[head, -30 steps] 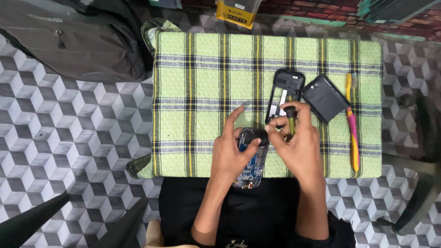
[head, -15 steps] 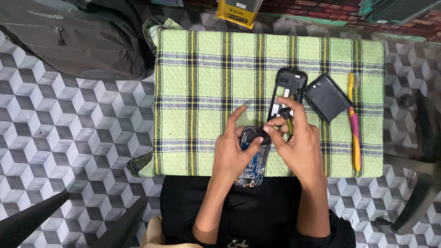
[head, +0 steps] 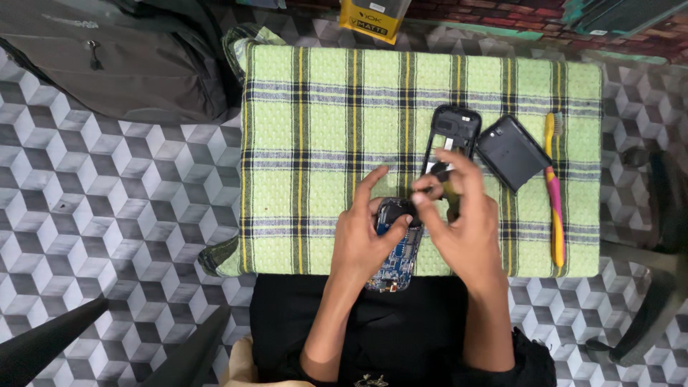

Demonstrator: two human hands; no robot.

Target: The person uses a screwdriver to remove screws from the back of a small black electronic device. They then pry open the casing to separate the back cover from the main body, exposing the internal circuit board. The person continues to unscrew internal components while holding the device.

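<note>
On the green and yellow plaid cloth point(head: 322, 115), near its front edge, the left hand point(head: 365, 240) closes around a blue phone circuit board with a dark frame point(head: 396, 254), thumb and fingers curled on its sides, forefinger raised. The right hand point(head: 462, 229) meets it from the right, fingertips pinched on a small dark part at the board's upper end; a slim olive-handled tool point(head: 451, 201) seems tucked in that grip, though its tip is hidden. Just behind the board lies the black plastic phone housing point(head: 451, 136), hollow side up; right of that housing rests a dark rectangular back cover point(head: 510, 152), and further right a yellow and pink toothbrush point(head: 553, 193). The step looks like disassembly work on the board's top. The next move likely calls for a steady left grip and fine, light force from the right fingertips.
</note>
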